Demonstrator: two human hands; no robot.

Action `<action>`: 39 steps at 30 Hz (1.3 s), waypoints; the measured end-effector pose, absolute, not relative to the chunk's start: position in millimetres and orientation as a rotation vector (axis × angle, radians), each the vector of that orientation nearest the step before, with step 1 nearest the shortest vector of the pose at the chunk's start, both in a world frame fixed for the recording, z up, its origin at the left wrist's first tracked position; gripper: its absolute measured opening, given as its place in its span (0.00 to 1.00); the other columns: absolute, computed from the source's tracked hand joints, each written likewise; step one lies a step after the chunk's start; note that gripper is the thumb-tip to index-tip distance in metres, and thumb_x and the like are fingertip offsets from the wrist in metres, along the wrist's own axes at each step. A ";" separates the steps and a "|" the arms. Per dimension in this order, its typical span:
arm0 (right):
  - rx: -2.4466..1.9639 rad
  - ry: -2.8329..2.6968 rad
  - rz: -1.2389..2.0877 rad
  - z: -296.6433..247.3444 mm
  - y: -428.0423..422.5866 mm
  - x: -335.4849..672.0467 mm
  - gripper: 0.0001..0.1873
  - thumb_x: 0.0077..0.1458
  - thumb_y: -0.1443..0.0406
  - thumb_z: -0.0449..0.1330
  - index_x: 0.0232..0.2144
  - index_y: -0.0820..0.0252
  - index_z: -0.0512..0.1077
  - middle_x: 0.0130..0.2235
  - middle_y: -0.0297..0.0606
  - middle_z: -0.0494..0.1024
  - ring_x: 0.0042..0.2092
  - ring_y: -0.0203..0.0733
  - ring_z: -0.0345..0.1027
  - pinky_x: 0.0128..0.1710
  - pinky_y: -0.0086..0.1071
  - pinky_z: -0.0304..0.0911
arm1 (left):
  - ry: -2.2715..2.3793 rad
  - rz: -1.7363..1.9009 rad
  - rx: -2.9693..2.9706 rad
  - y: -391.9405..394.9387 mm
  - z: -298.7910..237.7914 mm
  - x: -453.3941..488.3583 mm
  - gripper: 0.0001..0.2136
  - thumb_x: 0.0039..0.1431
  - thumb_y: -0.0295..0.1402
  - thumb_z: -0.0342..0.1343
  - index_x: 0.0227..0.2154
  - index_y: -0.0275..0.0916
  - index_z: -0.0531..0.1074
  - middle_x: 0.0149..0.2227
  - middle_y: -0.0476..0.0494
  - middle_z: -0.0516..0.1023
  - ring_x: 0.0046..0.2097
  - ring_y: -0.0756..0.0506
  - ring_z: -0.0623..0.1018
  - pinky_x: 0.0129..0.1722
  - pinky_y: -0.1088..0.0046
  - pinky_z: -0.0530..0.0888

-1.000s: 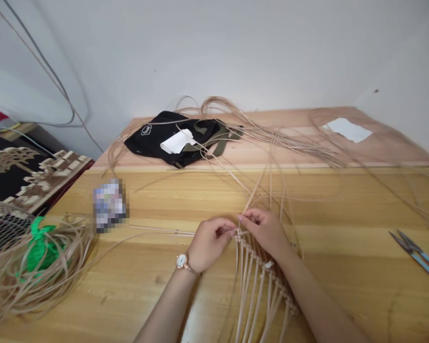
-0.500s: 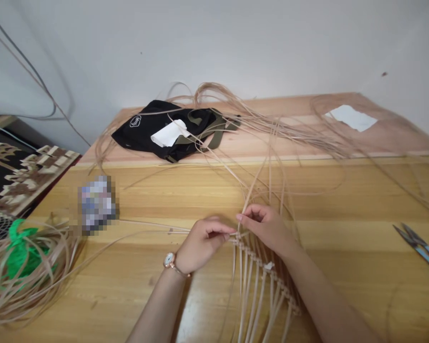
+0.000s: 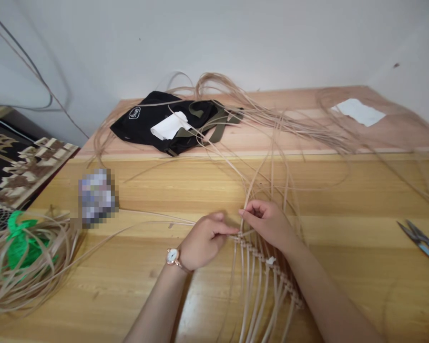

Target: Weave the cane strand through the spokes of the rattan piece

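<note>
A woven rattan band (image 3: pixel 260 257) lies slantwise on the table, with loose strands hanging from both its sides. My left hand (image 3: pixel 205 240), a watch on its wrist, rests at the band's upper end. Its index finger is stretched onto the last crossing, and the thumb tucks beneath, gripping the end; two long strands run out leftward from behind it. Just right of that, my right hand (image 3: pixel 266 221) pinches an upright rattan strand (image 3: pixel 248 193) between thumb and index finger, its other fingers curled. A small white scrap (image 3: pixel 270 261) sits on the band.
Scissors-like snips (image 3: pixel 420 243) lie at the right edge. A rattan coil with a green tie (image 3: pixel 23 247) sits at the left, near a blurred box (image 3: pixel 97 197). Behind are a black bag (image 3: pixel 146 119), a white paper (image 3: pixel 359 112) and a loose rattan bundle (image 3: pixel 300 126).
My left index finger has straightened onto the band's end, where it was bent in a pinch. My right hand keeps its pinch on the strand. The view has shifted slightly.
</note>
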State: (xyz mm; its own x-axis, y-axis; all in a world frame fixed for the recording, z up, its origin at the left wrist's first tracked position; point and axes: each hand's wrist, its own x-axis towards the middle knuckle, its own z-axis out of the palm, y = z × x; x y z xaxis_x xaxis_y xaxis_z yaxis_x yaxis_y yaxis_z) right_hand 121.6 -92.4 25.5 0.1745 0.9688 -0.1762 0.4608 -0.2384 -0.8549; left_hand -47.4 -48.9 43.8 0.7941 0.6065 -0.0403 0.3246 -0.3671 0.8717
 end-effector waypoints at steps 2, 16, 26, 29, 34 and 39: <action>-1.802 -1.372 0.982 26.6 -92.5 121.9 0.13 0.48 0.59 0.53 0.17 0.60 0.64 0.17 0.27 0.62 0.21 0.31 0.55 0.20 0.25 0.49 | 0.695 0.315 2.059 -49.7 42.5 -48.0 0.16 0.50 0.18 0.46 0.34 0.38 0.75 0.24 0.48 0.60 0.29 0.51 0.64 0.30 0.76 0.63; -1.869 -1.398 0.948 30.3 -91.5 123.4 0.12 0.48 0.58 0.52 0.20 0.59 0.65 0.19 0.28 0.65 0.21 0.32 0.57 0.22 0.25 0.52 | 0.645 0.237 2.243 -49.9 42.5 -49.6 0.17 0.50 0.17 0.44 0.37 0.38 0.73 0.25 0.47 0.60 0.30 0.50 0.64 0.31 0.76 0.63; -1.897 -1.491 0.860 36.0 -92.7 119.1 0.11 0.50 0.60 0.51 0.21 0.58 0.66 0.19 0.29 0.67 0.22 0.33 0.59 0.22 0.26 0.51 | 0.677 0.266 2.198 -49.8 41.3 -48.8 0.17 0.49 0.18 0.44 0.37 0.38 0.73 0.26 0.47 0.62 0.32 0.50 0.66 0.33 0.76 0.65; -1.930 -1.600 0.793 42.0 -93.5 118.7 0.10 0.51 0.61 0.51 0.22 0.57 0.66 0.20 0.29 0.69 0.23 0.34 0.60 0.22 0.26 0.50 | 0.708 0.283 2.188 -50.5 42.8 -47.7 0.17 0.49 0.18 0.44 0.36 0.38 0.74 0.26 0.47 0.63 0.32 0.51 0.66 0.34 0.77 0.65; -1.912 -1.657 0.802 44.3 -93.2 121.7 0.09 0.52 0.62 0.50 0.23 0.58 0.66 0.22 0.31 0.70 0.25 0.35 0.62 0.24 0.27 0.51 | 0.718 0.298 2.230 -53.3 44.3 -44.9 0.10 0.49 0.29 0.53 0.36 0.39 0.73 0.27 0.48 0.65 0.30 0.51 0.67 0.32 0.76 0.65; -1.883 -1.635 0.819 42.2 -93.5 125.4 0.10 0.53 0.62 0.49 0.23 0.58 0.65 0.22 0.30 0.70 0.25 0.35 0.62 0.25 0.28 0.52 | 0.732 0.363 2.396 -56.0 39.0 -40.7 0.11 0.47 0.36 0.57 0.35 0.41 0.72 0.28 0.48 0.66 0.32 0.49 0.68 0.34 0.74 0.64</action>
State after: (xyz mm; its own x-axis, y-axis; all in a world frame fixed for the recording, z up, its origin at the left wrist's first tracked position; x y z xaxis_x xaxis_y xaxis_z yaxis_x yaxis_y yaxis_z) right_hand 125.4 -93.5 42.2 0.0926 0.9896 -0.1105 0.6816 -0.1439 -0.7174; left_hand -40.7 -56.0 39.0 0.8104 0.5801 0.0815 0.4157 -0.6675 0.6177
